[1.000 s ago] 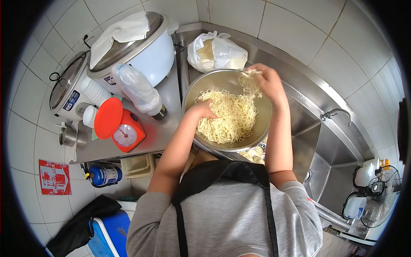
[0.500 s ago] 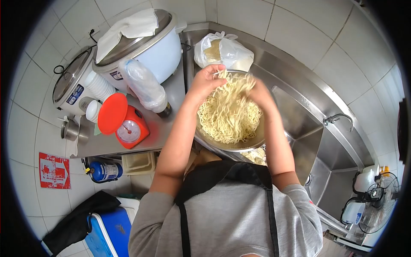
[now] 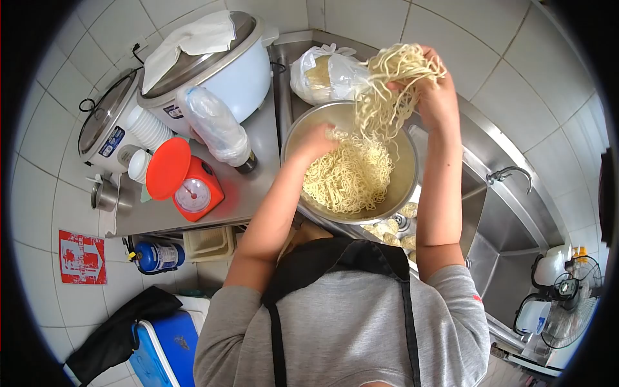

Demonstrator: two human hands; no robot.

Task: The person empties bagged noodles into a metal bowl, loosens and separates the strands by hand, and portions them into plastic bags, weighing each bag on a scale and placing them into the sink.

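A wide metal bowl holds a heap of pale yellow noodles. My right hand is raised above the bowl's back right rim, closed around a thick tangle of noodles whose strands hang down towards the heap. Inside the bowl, at the left back of the heap, my left hand has its fingers curled at the noodles; the fingertips are partly hidden among strands. Behind the bowl, a knotted clear plastic bag with something tan inside sits partly behind the hanging strands.
On the left counter stand a red dial scale, a plastic-wrapped bottle, stacked white cups and a large rice cooker. To the right are a steel sink and a tap. Pale round pieces lie beside the bowl's front.
My right hand has risen up and to the right, lifting a bunch of noodles out of the bowl. My left hand has lowered towards the heap.
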